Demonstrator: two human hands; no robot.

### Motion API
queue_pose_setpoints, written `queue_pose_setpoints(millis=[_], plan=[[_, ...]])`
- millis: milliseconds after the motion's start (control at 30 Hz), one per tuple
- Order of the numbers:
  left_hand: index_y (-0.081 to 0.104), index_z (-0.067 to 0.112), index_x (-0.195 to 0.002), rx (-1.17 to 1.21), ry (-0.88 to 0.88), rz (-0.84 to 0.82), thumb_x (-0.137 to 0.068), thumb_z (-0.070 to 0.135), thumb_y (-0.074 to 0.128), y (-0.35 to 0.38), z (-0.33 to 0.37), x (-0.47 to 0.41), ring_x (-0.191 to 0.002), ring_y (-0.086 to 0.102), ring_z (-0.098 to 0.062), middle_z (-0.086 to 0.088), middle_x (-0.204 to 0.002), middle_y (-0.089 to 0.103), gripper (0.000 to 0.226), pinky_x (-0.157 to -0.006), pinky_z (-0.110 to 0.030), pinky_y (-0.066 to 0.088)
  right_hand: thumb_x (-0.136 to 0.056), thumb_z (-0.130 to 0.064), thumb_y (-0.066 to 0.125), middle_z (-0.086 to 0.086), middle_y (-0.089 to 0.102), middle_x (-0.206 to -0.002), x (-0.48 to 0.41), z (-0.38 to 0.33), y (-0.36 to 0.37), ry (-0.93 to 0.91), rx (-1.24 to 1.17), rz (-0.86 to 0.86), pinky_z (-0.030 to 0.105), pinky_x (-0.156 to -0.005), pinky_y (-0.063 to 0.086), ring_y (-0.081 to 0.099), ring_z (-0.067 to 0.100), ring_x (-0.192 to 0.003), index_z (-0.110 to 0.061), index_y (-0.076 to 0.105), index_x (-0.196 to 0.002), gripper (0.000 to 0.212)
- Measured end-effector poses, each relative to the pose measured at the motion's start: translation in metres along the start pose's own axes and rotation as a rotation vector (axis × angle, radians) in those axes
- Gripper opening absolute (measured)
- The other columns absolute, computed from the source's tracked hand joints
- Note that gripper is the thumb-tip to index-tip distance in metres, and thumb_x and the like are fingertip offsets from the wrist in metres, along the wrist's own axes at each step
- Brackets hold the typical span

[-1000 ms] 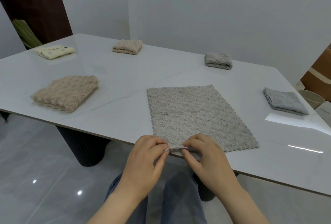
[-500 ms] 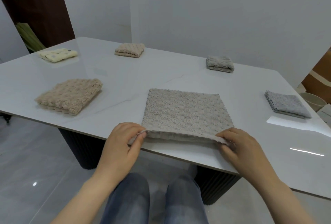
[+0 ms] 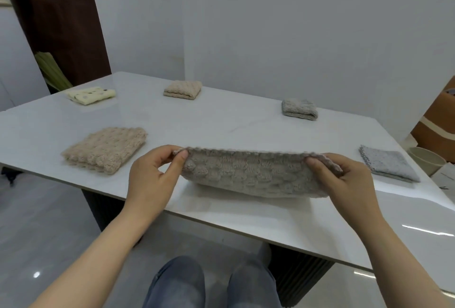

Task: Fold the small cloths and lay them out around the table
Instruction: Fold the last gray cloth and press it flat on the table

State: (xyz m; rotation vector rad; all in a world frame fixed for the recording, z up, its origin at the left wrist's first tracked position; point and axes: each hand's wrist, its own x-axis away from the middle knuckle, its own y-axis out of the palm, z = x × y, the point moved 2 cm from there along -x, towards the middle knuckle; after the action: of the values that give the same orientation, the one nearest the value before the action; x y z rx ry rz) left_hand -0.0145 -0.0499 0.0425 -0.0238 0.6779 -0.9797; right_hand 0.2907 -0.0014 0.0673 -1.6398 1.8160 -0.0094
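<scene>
A grey-beige textured cloth (image 3: pixel 248 175) is doubled over near the front edge of the white table (image 3: pixel 221 123). My left hand (image 3: pixel 155 175) pinches its upper left corner and my right hand (image 3: pixel 344 177) pinches its upper right corner. The top edge is lifted and stretched between the two hands, while the fold lies low toward the table. Folded cloths lie around the table: a beige one (image 3: pixel 105 150) at the left, a cream spotted one (image 3: pixel 92 95) at the far left, another beige one (image 3: pixel 183 88) at the back, a grey one (image 3: pixel 299 109) at the back right, and a light grey one (image 3: pixel 389 166) at the right.
A brown cardboard box (image 3: pixel 438 118) and a pale bowl (image 3: pixel 426 160) stand on the floor beyond the table's right end. A dark door panel (image 3: pixel 59 24) is at the back left. My knees in jeans (image 3: pixel 211 283) show below the table's front edge.
The cloth lay flat with both hands at its near edge. The hands spread to the corners and carried the near edge up and away, so the cloth now lies doubled.
</scene>
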Motion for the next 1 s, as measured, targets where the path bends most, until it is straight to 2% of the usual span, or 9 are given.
queue_pose_setpoints(millis=[67,233,400,500,567,667,800,900,1000], plan=[[0.065,0.034,-0.075,0.026,0.026,0.036,-0.091,0.019,0.06,-0.002,0.009,-0.01,-0.074,0.06,0.007,0.023,-0.076,0.068,0.023,-0.065,-0.004,0.041,-0.089,-0.018,0.065,0.019,0.046,-0.059,-0.012,-0.013,-0.001,-0.033,-0.002,0.04,0.026,-0.054,0.031,0.039,0.011,-0.057,-0.002,0.06,-0.065,0.03],[0.061,0.015,-0.07,0.063,0.134,0.148,-0.094,0.021,0.056,-0.018,0.041,-0.035,-0.056,0.045,-0.009,-0.001,-0.058,0.052,0.025,-0.053,-0.022,0.035,-0.089,-0.019,0.066,-0.01,0.033,-0.052,-0.035,-0.06,-0.006,-0.117,-0.093,0.159,0.018,-0.048,0.025,0.029,0.005,-0.051,-0.009,0.043,-0.054,0.044],[0.051,0.003,-0.065,0.177,0.219,0.277,-0.096,0.02,0.053,-0.046,0.081,-0.056,-0.051,0.035,-0.007,0.001,-0.053,0.038,0.035,-0.05,-0.019,0.03,-0.091,-0.032,0.064,0.01,0.041,-0.066,-0.051,-0.095,-0.013,-0.2,-0.314,0.162,0.029,-0.059,0.032,0.037,0.02,-0.061,0.013,0.044,-0.068,0.055],[0.053,-0.005,-0.069,0.2,0.228,0.284,-0.095,0.02,0.054,-0.054,0.087,-0.068,-0.049,0.031,-0.005,0.004,-0.052,0.035,0.036,-0.048,-0.019,0.028,-0.09,-0.032,0.064,0.015,0.054,-0.067,-0.059,-0.108,-0.008,-0.179,-0.358,0.164,0.031,-0.062,0.041,0.049,0.023,-0.062,0.003,0.062,-0.072,0.039],[0.052,-0.007,-0.069,0.15,0.193,0.256,-0.095,0.022,0.055,-0.053,0.079,-0.077,-0.049,0.029,-0.006,0.005,-0.051,0.033,0.039,-0.047,-0.02,0.027,-0.088,-0.032,0.066,0.021,0.071,-0.083,-0.065,-0.107,0.001,-0.115,-0.328,0.137,0.029,-0.068,0.048,0.063,0.027,-0.07,-0.01,0.074,-0.084,0.024],[0.055,-0.005,-0.068,0.088,0.114,0.228,-0.093,0.024,0.057,-0.05,0.059,-0.082,-0.047,0.034,-0.007,0.006,-0.047,0.037,0.038,-0.046,-0.016,0.028,-0.088,-0.033,0.066,0.033,0.066,-0.09,-0.074,-0.091,0.018,-0.027,-0.242,0.042,0.035,-0.068,0.051,0.064,0.029,-0.068,-0.009,0.075,-0.085,0.026],[0.06,-0.004,-0.068,0.078,0.008,0.169,-0.091,0.023,0.06,-0.039,0.031,-0.08,-0.041,0.047,-0.007,-0.004,-0.048,0.048,0.036,-0.047,-0.01,0.037,-0.088,-0.028,0.067,0.021,0.072,-0.085,-0.075,-0.069,0.038,0.052,-0.191,0.032,0.044,-0.075,0.056,0.07,0.034,-0.082,-0.011,0.076,-0.079,0.021],[0.068,0.005,-0.071,0.069,-0.067,0.151,-0.089,0.026,0.064,-0.033,0.017,-0.079,-0.042,0.053,-0.005,-0.006,-0.046,0.056,0.028,-0.052,-0.013,0.042,-0.087,-0.026,0.069,0.012,0.073,-0.076,-0.072,-0.058,0.049,0.084,-0.167,0.015,0.033,-0.069,0.049,0.065,0.019,-0.073,-0.026,0.075,-0.077,0.012],[0.071,0.014,-0.073,0.114,-0.101,0.134,-0.086,0.027,0.066,-0.027,0.012,-0.074,-0.043,0.055,-0.007,-0.007,-0.049,0.061,0.019,-0.056,-0.017,0.046,-0.088,-0.022,0.067,-0.006,0.069,-0.079,-0.07,-0.055,0.055,0.087,-0.164,-0.018,0.018,-0.071,0.049,0.061,0.006,-0.074,-0.03,0.073,-0.092,0.011]])
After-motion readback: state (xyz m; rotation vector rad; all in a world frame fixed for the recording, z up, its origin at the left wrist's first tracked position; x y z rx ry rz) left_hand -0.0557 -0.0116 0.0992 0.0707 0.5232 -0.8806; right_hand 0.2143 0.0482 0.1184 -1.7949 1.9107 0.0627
